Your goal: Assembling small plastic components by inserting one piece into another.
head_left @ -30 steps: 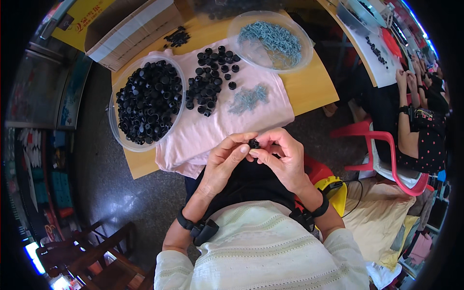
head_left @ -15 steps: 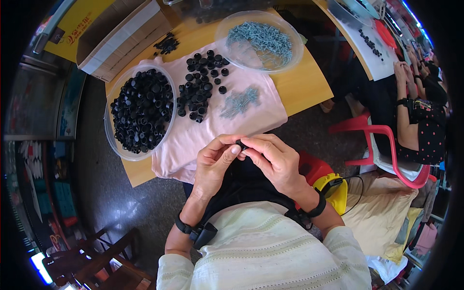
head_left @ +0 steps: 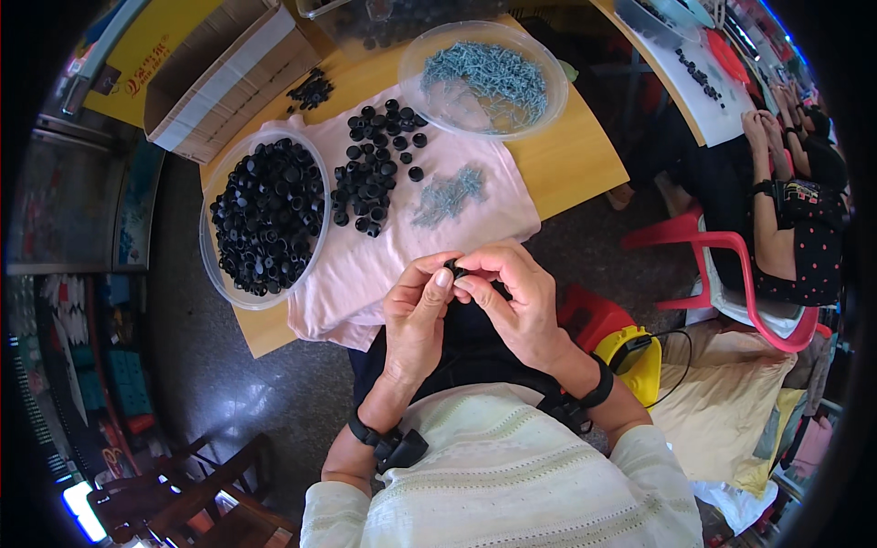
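Note:
My left hand [head_left: 416, 320] and my right hand [head_left: 519, 306] meet in front of my waist, at the table's near edge. Thumbs and forefingers of both pinch a small black cap [head_left: 453, 267], mostly covered by the fingertips. Whether a second small part is between the right fingers I cannot tell. Beyond the hands, a pink cloth [head_left: 493, 210] carries loose black caps [head_left: 365, 187] and a little heap of thin grey-blue screws [head_left: 449, 195]. To the left stands a clear round tub [head_left: 211, 260] full of black caps; a clear tub [head_left: 418, 102] of screws sits at the back.
The wooden table [head_left: 580, 164] also bears a cardboard box [head_left: 215, 87] and a pile of small black parts [head_left: 311, 89]. At right, another person [head_left: 776, 219] sits on a red-armed chair [head_left: 671, 235] by a second table. A yellow and red object [head_left: 635, 365] stands near my right elbow.
Both hands keep their pinch on the black cap. My left forearm has shifted a little to the right, and the fingers have moved slightly around the cap.

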A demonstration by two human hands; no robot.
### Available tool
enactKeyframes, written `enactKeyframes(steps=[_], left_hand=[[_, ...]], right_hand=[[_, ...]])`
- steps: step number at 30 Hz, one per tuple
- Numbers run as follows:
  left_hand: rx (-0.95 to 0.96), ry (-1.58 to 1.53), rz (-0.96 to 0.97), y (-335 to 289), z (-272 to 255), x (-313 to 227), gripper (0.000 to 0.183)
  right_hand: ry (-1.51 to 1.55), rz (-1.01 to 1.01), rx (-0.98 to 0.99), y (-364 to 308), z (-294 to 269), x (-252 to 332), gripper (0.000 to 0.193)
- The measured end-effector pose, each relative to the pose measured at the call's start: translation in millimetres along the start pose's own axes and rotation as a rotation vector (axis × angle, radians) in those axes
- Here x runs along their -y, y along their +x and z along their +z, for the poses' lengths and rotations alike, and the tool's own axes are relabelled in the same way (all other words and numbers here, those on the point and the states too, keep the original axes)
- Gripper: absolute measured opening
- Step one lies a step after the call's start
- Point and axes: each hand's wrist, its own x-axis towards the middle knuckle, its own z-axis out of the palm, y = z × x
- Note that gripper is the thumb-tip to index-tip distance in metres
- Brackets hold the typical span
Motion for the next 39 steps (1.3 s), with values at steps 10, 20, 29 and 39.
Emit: enactKeyframes(steps=[10, 20, 29, 39], left_hand=[[0.074, 0.237, 0.068, 10.2, -9.8, -11.1, 0.022], [0.095, 0.265, -0.04, 15.5, -5.5, -25.6, 0.018], [0.173, 0.251, -0.117, 23.7, -12.7, -18.9, 0.028], [-0.073, 0.269, 0.036, 22.4, 13.1, -3.5, 0.035]], right_hand=[[0.469, 0.389, 0.164, 17.0, -14.8, 6.8, 0.013], [0.037, 0.017, 0.191, 21.2, -11.2, 7.3, 0.019], [-0.239, -0.188, 0.148, 27.9, -6.5, 5.4, 0.016], [-0.014, -0.079, 0.043, 25.2, 11.8, -9.1, 0.009]])
